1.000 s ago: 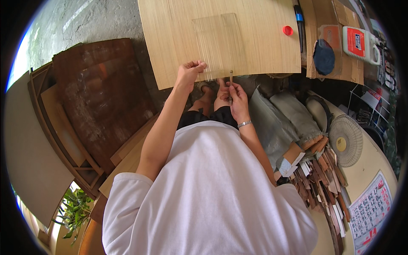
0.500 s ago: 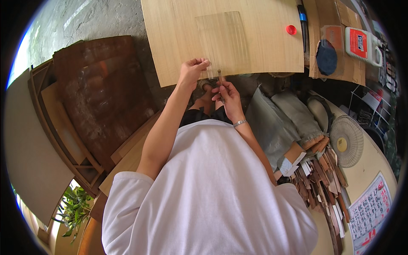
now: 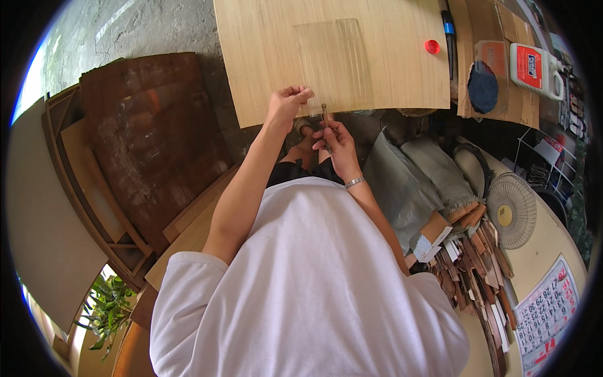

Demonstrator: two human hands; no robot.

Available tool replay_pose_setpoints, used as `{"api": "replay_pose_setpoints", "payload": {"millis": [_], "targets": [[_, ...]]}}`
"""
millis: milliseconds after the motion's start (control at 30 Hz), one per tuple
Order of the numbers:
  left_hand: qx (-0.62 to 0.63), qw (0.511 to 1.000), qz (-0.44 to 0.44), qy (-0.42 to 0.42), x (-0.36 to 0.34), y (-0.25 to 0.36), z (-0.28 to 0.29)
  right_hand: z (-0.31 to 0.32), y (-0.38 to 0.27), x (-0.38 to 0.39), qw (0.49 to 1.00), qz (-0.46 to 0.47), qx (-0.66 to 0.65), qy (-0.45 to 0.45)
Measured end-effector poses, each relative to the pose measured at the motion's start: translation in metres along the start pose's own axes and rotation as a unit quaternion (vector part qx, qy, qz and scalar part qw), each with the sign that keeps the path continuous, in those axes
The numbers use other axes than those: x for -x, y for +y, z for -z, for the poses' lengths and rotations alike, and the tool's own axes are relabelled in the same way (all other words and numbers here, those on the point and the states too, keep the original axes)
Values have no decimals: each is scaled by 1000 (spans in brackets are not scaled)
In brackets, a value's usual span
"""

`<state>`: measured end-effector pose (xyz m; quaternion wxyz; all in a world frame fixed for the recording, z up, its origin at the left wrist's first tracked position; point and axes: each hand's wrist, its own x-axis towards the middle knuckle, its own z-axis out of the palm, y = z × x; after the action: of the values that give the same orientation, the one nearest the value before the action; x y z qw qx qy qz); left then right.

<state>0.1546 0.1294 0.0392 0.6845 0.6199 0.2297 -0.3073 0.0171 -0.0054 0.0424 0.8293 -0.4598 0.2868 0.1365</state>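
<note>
A clear pane (image 3: 333,53) with faint parallel lines lies on a light plywood board (image 3: 257,50). My left hand (image 3: 289,103) pinches the clear pane at its near left corner; whether it grips a separate strip there, I cannot tell. Just right of it and lower, beyond the board's front edge, my right hand (image 3: 336,147) holds a thin brownish rod-like tool (image 3: 324,112) pointing up toward the pane. A small red cap (image 3: 432,46) sits on the board at the right, near a black tool (image 3: 449,44) with a blue band.
Cardboard (image 3: 515,25) carries a white jug (image 3: 526,66) and a dark round pad (image 3: 482,88). Below are grey wrapped bundles (image 3: 399,182), wood offcuts (image 3: 477,270) and a fan (image 3: 510,213). A brown panel (image 3: 151,138) stands left, near a plant (image 3: 110,295).
Over the last second my right hand and its tool moved left, closer to my left hand, then stayed nearly still. The board appears slightly farther right in view.
</note>
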Motion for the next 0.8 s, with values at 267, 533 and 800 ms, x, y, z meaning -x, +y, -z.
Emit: {"api": "replay_pose_setpoints", "payload": {"millis": [267, 533, 800], "targets": [[-1, 1000, 6, -1, 4, 2, 2, -1, 2, 0, 1000, -13, 22, 17], [7, 999, -38, 23, 9, -9, 18, 16, -9, 12, 971, -92, 214, -49], [-207, 964, -31, 165, 40, -5, 41, 37, -92, 29, 963, 135, 228, 38]]}}
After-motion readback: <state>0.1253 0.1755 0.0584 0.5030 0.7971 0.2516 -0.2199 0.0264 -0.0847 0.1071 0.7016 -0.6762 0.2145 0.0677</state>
